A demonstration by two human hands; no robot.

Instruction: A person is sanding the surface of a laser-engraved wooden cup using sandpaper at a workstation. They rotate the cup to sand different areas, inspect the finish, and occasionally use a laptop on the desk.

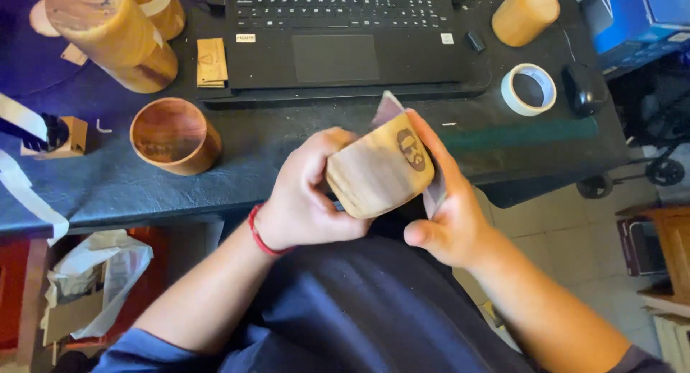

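Note:
My left hand [309, 193] grips a pale wooden cup [377, 172] on its side, just below the desk's front edge. A dark engraved picture shows on the cup's wall. My right hand [449, 208] cradles the cup from the right and presses a grey sheet, perhaps sandpaper [435, 193], against it; a corner of the sheet sticks up above the cup. A red band circles my left wrist. Both hands hover over my lap.
On the dark desk [237, 157] lie a black laptop [338, 39], an open wooden cup [175, 134], tall wooden cylinders [115, 31], another wooden cup [525, 12], a roll of tape [528, 89] and a black mouse [583, 88]. A white bag [108, 272] sits on the floor at left.

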